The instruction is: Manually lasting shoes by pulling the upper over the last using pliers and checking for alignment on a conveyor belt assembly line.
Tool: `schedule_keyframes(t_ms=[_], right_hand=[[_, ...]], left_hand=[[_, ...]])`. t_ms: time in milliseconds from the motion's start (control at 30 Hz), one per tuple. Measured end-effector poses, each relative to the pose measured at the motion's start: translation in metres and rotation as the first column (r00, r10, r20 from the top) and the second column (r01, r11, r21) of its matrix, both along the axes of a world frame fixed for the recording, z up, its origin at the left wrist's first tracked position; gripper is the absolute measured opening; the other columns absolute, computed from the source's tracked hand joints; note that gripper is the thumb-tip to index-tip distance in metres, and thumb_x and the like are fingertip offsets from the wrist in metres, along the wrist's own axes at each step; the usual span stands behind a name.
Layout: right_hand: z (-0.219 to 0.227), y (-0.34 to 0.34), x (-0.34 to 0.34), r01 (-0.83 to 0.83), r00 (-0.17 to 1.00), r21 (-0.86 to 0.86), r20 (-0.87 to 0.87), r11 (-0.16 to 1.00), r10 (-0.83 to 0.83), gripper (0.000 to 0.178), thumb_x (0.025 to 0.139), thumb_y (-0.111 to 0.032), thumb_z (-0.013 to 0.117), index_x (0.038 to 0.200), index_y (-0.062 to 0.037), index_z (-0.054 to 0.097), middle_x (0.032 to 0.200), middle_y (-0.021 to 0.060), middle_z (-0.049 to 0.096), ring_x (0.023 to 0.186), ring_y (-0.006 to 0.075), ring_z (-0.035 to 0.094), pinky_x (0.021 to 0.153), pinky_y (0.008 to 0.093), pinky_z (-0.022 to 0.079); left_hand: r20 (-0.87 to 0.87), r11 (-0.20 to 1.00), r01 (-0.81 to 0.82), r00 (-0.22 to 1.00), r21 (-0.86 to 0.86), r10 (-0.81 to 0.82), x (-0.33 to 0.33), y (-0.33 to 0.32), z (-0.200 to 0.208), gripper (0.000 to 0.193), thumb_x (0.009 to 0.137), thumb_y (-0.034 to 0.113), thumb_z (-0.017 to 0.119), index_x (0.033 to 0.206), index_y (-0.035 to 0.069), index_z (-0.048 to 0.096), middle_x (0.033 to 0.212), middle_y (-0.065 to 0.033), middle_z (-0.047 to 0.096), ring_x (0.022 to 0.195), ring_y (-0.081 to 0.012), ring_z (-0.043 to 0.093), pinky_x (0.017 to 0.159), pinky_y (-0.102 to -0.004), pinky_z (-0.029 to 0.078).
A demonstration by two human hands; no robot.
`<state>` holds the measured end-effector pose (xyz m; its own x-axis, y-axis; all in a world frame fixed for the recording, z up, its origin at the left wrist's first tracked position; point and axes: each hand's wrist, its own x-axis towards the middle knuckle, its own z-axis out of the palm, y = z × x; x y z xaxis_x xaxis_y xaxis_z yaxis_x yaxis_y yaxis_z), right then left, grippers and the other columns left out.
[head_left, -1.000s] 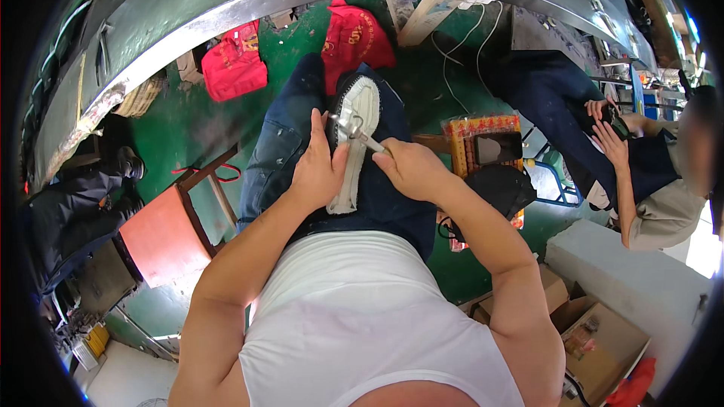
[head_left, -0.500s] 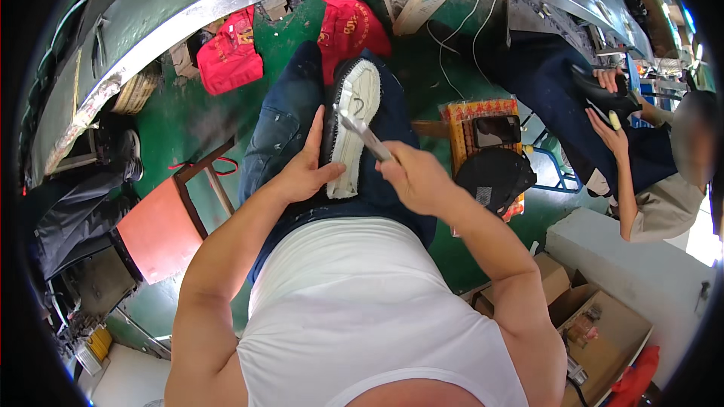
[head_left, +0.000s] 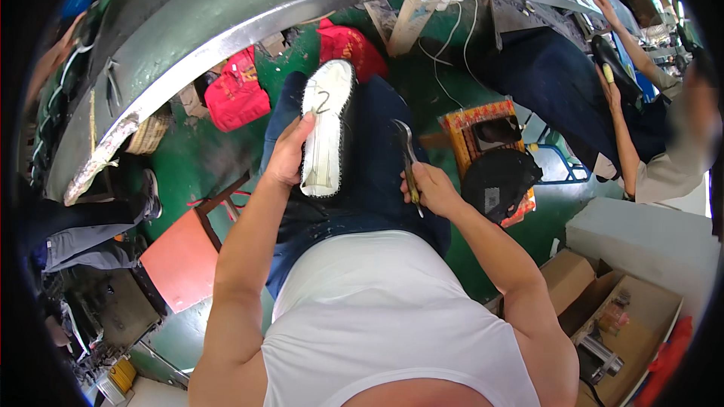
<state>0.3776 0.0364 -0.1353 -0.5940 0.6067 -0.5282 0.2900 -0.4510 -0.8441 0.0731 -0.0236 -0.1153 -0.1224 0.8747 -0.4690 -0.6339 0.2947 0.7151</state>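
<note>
A shoe (head_left: 326, 147) is held bottom up over my thighs, its pale sole side facing me. Its edge is ringed by small stitches or pleats, and a dark mark is drawn on the forepart. My left hand (head_left: 290, 152) grips it from the left side, thumb across the sole and fingers hidden beneath. In my right hand (head_left: 434, 190) are metal pincers (head_left: 408, 152) with a curved head and yellowish handle; the head points away from me. The pincers are over my right thigh, apart from the shoe.
A long dark workbench (head_left: 249, 19) curves across the far side. On the right, a black cap (head_left: 494, 181) lies on a patterned stool (head_left: 461, 139) with a phone. A co-worker (head_left: 664, 128) handles a dark shoe. Nearby are an orange-topped stool (head_left: 181, 260), red bags (head_left: 237, 94) and a cardboard box (head_left: 633, 332).
My left hand has raised and turned the shoe so its sole shows more fully. The pincers have moved from over the shoe to the right. The co-worker's one arm now reaches toward the bench.
</note>
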Motion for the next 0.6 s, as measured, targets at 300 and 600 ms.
schedule_keyframes(t_ms=[300, 600], right_hand=[[0.003, 0.009, 0.001, -0.091, 0.987, -0.027, 0.128, 0.996, 0.093, 0.047, 0.106, -0.044, 0.037, 0.106, -0.0019, 0.057, 0.083, 0.0065, 0.065, 0.067, 0.0158, 0.064, 0.057, 0.0276, 0.049], [0.065, 0.002, -0.011, -0.697, 0.687, 0.5, 0.673, 0.513, 0.276, 0.042, 0.097, -0.043, 0.053, 0.096, -0.0025, 0.064, 0.085, 0.0162, 0.068, 0.075, 0.0304, 0.068, 0.068, 0.0405, 0.054]], left_hand=[[0.531, 0.838, -0.372, 0.839, 0.399, 0.119, -0.031, 0.017, 0.099, 0.058, 0.101, 0.051, 0.045, 0.136, 0.006, 0.052, 0.127, -0.0143, 0.063, 0.114, -0.0307, 0.062, 0.099, -0.0457, 0.051], [0.568, 0.887, -0.227, 0.822, 0.403, -0.047, -0.026, 0.053, 0.109, 0.078, 0.096, 0.069, 0.035, 0.14, 0.005, 0.047, 0.132, -0.0252, 0.055, 0.119, -0.0447, 0.056, 0.097, -0.0604, 0.049]])
